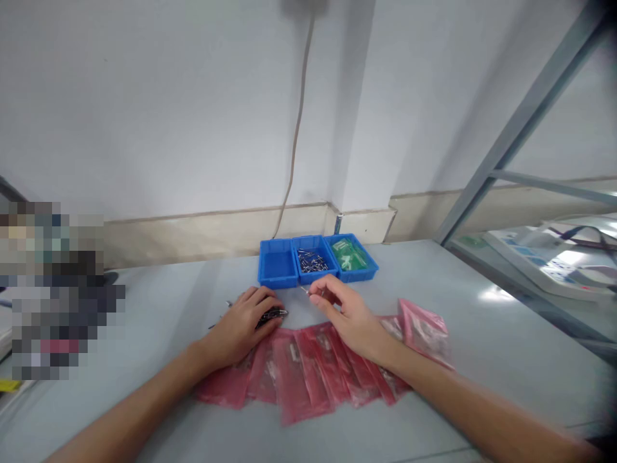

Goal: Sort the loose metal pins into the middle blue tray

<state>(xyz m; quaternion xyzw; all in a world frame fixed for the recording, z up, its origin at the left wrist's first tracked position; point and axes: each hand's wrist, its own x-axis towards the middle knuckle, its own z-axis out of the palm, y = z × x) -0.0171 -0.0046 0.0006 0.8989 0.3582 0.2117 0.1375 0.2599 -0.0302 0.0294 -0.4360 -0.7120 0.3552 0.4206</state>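
Observation:
My left hand (238,328) lies palm down on the table, its fingers curled around a bunch of slender dark parts with shiny ends (272,314). A few of these parts stick out past the hand, and the palm hides the others. My right hand (357,321) is raised over the pink bags, thumb and fingers pinched on a small thin metal piece (304,290). Its exact kind is too small to tell. Beneath both hands spreads an overlapping row of pink see-through bags (301,386) with small metal and pale parts inside.
Behind my hands stand three joined blue bins: one bare-bottomed (278,262), a middle bin (315,278) of small metal parts, and a right bin (359,276) with green bags. A metal frame (511,135) rises at right. The left edge is pixelated.

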